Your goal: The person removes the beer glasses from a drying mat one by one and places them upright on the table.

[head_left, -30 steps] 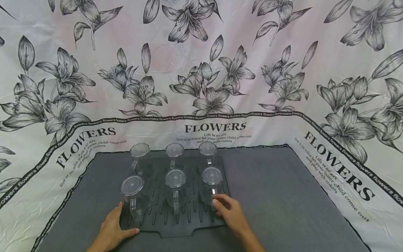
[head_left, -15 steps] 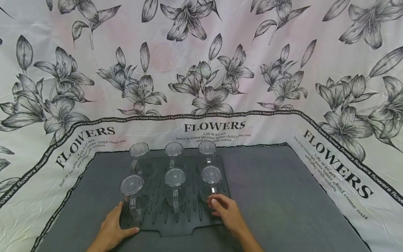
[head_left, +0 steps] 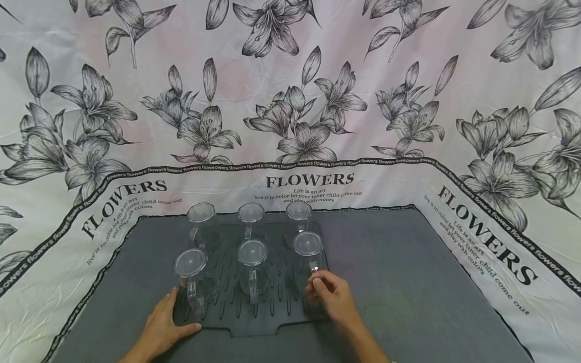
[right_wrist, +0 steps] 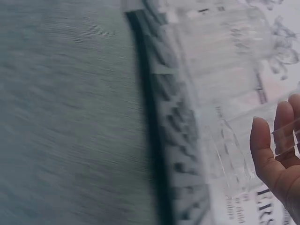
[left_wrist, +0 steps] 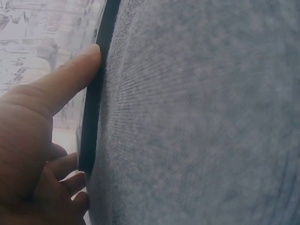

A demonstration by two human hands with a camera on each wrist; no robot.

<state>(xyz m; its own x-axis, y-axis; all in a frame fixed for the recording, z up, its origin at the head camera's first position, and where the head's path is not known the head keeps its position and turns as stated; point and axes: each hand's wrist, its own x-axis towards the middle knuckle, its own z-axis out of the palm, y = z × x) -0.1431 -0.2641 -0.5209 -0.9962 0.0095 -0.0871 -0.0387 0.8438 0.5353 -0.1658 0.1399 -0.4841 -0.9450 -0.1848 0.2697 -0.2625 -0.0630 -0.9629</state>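
Observation:
Several clear mugs stand upside down in two rows on a dark ridged drying mat [head_left: 254,322], handles toward me. My right hand [head_left: 335,296] pinches the handle of the front right mug [head_left: 308,244]; its rim is hidden behind my fingers in the head view. In the right wrist view, thumb and fingertips meet round the clear handle, and the mug overlaps the mat's ridges. My left hand [head_left: 159,325] holds the mat's near left corner, thumb along the front edge and fingers at the left side. Just beyond it is the front left mug [head_left: 190,263].
The front middle mug [head_left: 252,254] is left of the pinched one, and a back right mug [head_left: 298,213] sits close behind it. Grey cloth [head_left: 390,267] covers the table around the mat. A flower-printed curtain [head_left: 308,136] rises along the back and sides.
My right hand has closed on the handle of the front right mug, and that mug has shifted slightly up and to the right. The left hand stays at the mat's corner.

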